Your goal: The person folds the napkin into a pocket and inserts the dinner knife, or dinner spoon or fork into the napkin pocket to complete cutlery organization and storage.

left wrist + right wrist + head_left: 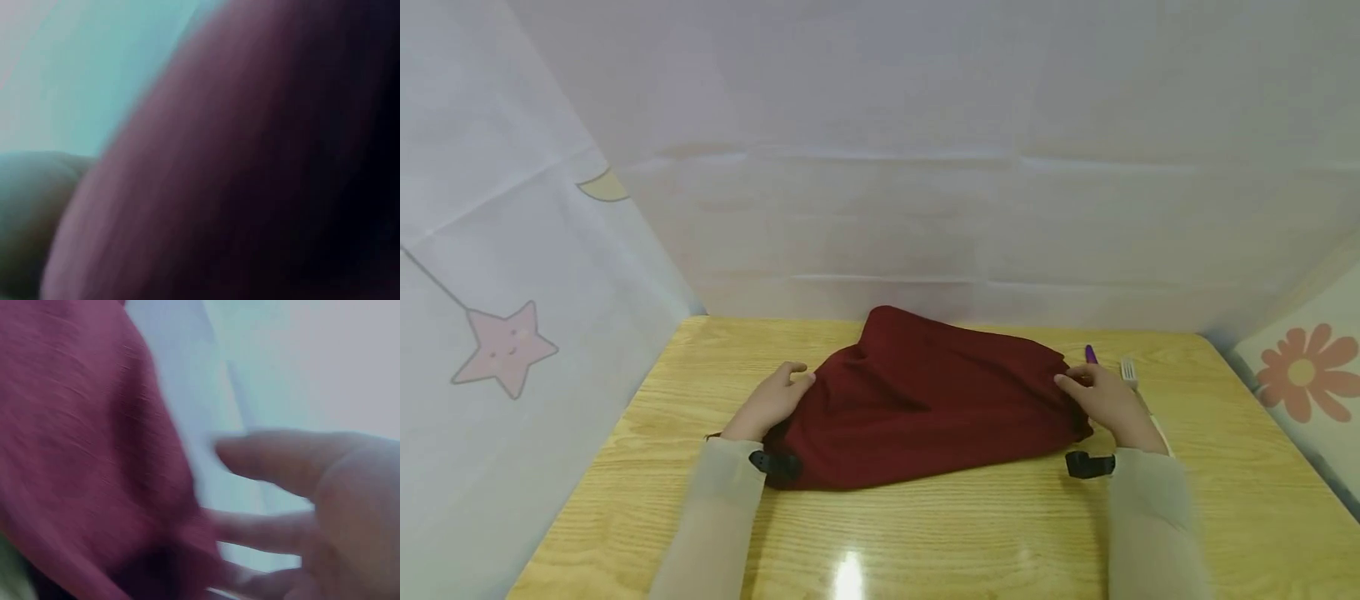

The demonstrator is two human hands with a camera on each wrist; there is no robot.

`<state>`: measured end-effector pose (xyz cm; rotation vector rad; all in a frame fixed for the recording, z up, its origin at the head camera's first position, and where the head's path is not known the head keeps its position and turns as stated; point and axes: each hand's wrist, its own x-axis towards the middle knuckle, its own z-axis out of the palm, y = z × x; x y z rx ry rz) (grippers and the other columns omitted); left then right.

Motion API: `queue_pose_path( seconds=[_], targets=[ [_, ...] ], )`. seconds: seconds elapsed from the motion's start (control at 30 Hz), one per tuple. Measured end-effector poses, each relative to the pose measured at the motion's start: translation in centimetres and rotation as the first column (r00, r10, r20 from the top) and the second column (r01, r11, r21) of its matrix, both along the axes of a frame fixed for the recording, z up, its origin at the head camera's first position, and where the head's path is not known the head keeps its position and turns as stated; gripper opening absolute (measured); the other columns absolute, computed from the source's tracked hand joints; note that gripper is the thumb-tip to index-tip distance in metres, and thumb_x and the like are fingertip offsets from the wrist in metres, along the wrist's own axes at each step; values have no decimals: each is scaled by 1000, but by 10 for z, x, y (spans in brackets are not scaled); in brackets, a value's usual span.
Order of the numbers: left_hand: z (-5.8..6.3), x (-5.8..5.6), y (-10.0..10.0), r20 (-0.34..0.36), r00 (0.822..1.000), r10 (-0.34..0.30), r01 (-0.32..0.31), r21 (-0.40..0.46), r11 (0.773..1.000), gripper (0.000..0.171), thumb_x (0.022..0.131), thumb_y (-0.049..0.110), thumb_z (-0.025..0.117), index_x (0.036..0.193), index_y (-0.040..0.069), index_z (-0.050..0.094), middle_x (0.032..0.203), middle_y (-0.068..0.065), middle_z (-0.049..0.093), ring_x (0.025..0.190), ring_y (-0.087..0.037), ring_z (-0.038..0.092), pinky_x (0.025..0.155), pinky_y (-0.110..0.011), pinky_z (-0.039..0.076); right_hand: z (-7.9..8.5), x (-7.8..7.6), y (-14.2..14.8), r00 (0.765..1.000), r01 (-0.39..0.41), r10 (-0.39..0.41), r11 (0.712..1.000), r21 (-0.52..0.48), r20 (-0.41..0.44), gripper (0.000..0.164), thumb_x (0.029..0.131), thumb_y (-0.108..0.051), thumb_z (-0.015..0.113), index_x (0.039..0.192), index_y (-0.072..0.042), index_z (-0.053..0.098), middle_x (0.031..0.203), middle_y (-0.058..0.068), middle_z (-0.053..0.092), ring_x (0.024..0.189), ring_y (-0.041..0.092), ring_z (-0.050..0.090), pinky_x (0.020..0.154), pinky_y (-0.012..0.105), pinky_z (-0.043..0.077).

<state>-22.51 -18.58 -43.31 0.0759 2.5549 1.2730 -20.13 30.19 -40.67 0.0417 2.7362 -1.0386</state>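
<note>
Pale sleeves [711, 517] cross the table's [970, 533] near side; beyond them sprawls a red cloth [940, 392], its peak overlapping the far edge, raised by a fold or something underneath, I can't tell which; the left hand [771, 404] has thumb and finger apart at one end, other fingers hidden; the right hand's [1108, 404] fingers go behind the other, thumb standing off, probably steadying it; a fork [1129, 373] and purple thing [1091, 355] lie towards the far right corner.
</note>
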Motion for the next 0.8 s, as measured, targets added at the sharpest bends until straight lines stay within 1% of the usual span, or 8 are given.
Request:
queue_pose_path(
  seconds=[0.1,0.2,0.27,0.33,0.43,0.5,0.67,0.8],
  targets=[
    [-7,-4,8,72,995,65,-78,197,977,59,109,31,43,157,0,29,152,-28,40,134,-41,46,109,-54,39,-9,-8,-7,998,62,-61,998,9,-19,72,106,-45,48,149,12,36,148,40,36,132,54,41,103,63,41],
    [-12,-7,16,152,985,76,-129,377,917,62,109,29,41,159,-1,22,161,-24,27,143,-40,34,116,-53,30,-16,-13,-13,993,117,-116,991,-63,22,77,104,-39,53,153,14,24,152,41,27,136,55,35,107,64,36],
    [-14,-8,19,204,976,83,-173,476,862,62,109,28,41,159,-2,22,163,-21,22,146,-37,29,119,-50,27,-18,-14,-15,987,161,-157,979,-125,44,82,103,-33,57,156,12,13,154,41,23,136,55,34,107,64,37],
    [-16,-9,22,255,961,104,-236,567,789,60,109,28,42,159,-1,25,163,-18,25,145,-32,31,118,-45,28,-18,-14,-15,980,198,-189,961,-194,62,85,102,-26,58,158,9,4,154,41,21,135,55,36,106,64,38],
    [-15,-10,22,290,944,156,-314,652,691,56,108,26,45,159,7,29,155,-11,35,131,-22,42,107,-34,37,-15,-12,-13,975,220,-206,938,-267,78,84,103,-19,56,159,7,-1,155,41,21,134,55,39,104,63,42],
    [-12,-10,19,278,946,168,-320,700,639,54,107,21,47,158,15,32,145,-8,42,119,-18,50,98,-30,42,-12,-10,-10,978,208,-193,933,-293,78,78,104,-16,53,159,7,2,156,40,21,135,54,39,103,61,44],
    [-2,-10,4,103,992,80,-130,753,645,60,100,-1,48,156,21,41,139,-2,51,110,-13,57,89,-26,49,-1,-4,1,986,147,-168,909,-390,-20,67,104,-7,50,162,-3,16,155,34,32,128,42,51,90,41,55],
    [8,-8,-8,-90,994,55,25,709,705,70,92,-12,47,156,17,42,154,-2,41,123,-15,49,92,-23,47,7,5,14,982,25,-102,904,-426,-159,59,104,-1,48,160,-10,30,149,28,42,112,10,59,80,23,54]
  ],
)
